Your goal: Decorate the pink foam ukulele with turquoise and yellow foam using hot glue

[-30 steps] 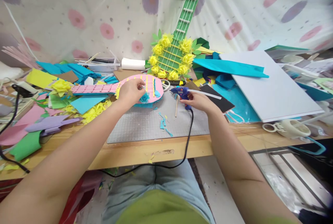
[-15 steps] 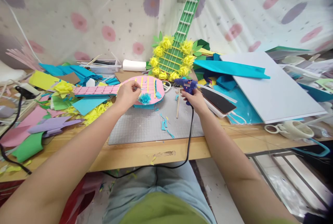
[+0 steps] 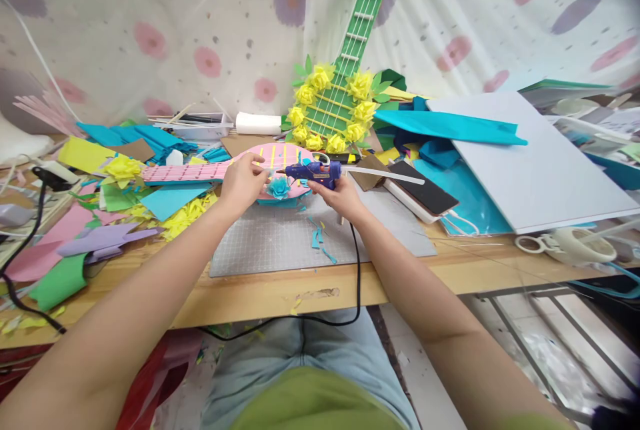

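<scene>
On the counter (image 3: 260, 293), the pink guitar (image 3: 205, 171) lay partly over the cutting mat (image 3: 280, 243). Your right hand (image 3: 345, 199), fingers clamped round the glue gun (image 3: 320, 174), had swung it leftward beside your left hand (image 3: 242, 183), apparently bringing both to one spot; whether the left fingers pinched anything was unclear.

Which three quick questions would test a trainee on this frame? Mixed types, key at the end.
1. What do the fingers of the right hand grip? a) hammer b) blue glue gun c) paintbrush
2. True or false: the flowers around the body of the green guitar are purple.
3. Fill in: the glue gun's nozzle points toward the ___, which is at the pink guitar.

Key: 1: b. 2: false, they are yellow. 3: left hand.
</scene>
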Available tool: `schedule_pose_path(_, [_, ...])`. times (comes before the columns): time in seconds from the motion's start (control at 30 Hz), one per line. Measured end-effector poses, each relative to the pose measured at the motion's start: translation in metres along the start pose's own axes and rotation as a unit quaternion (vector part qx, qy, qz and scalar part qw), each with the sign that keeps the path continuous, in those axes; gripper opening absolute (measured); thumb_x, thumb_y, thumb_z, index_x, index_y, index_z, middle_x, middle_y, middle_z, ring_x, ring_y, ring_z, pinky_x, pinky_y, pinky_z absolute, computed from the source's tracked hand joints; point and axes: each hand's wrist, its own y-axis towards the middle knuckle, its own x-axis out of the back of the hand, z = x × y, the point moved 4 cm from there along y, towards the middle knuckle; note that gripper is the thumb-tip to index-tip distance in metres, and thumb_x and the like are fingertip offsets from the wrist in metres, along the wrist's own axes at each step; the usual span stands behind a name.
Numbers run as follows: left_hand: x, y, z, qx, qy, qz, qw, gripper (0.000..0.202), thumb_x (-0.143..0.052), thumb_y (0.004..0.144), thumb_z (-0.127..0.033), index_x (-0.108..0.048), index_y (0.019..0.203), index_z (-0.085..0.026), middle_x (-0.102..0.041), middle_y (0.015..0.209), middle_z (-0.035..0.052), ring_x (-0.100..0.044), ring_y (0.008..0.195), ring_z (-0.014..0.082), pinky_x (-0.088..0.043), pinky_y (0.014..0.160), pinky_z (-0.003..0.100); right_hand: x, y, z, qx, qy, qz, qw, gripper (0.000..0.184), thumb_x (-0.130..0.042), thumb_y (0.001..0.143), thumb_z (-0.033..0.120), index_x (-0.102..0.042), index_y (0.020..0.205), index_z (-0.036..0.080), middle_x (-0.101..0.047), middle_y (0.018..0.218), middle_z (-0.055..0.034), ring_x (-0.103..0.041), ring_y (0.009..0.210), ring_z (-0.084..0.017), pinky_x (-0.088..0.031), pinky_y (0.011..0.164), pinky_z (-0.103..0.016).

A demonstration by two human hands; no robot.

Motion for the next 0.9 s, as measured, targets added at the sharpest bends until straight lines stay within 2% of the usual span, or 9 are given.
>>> schedule_pose_path(0.17, [0.000,-0.001,-0.002,0.006,-0.022,0.001,1.000,0.033,-0.061,0.074,-0.026,-0.057,0.105,-0.020,-0.069,0.073,0.0025,-0.061,0.049,0.0135,-0.048,0.051,0.024,-0.001,-0.003,0.000,0.013,-0.025,0.001,1.000,0.035,-0.066,0.066,0.055,-0.066,0.075,0.021,-0.059,0.061,0.0005,-0.057,0.063,-0.016,-0.045,0.059,-0.028])
schedule_pose_path(0.3, [0.001,-0.002,-0.004,0.008,-0.047,-0.003,0.999,0.030,-0.063,0.072,-0.025,-0.058,0.102,-0.019,-0.068,0.072,0.0028,-0.060,0.048,0.0136,-0.046,0.047,0.024,-0.001,-0.002,0.001,0.019,-0.030,0.003,0.999,0.034,-0.066,0.068,0.054,-0.067,0.078,0.021,-0.064,0.068,-0.0007,-0.059,0.066,-0.016,-0.047,0.064,-0.029])
schedule_pose_path(0.9, [-0.003,-0.001,-0.002,0.012,-0.043,0.011,0.999,0.031,-0.063,0.072,-0.028,-0.058,0.101,-0.019,-0.069,0.073,0.0036,-0.059,0.047,0.0132,-0.048,0.048,0.025,-0.002,0.003,-0.009,0.028,-0.041,-0.004,0.999,0.033,-0.065,0.070,0.053,-0.066,0.081,0.023,-0.064,0.069,-0.0003,-0.060,0.069,-0.017,-0.048,0.065,-0.031])
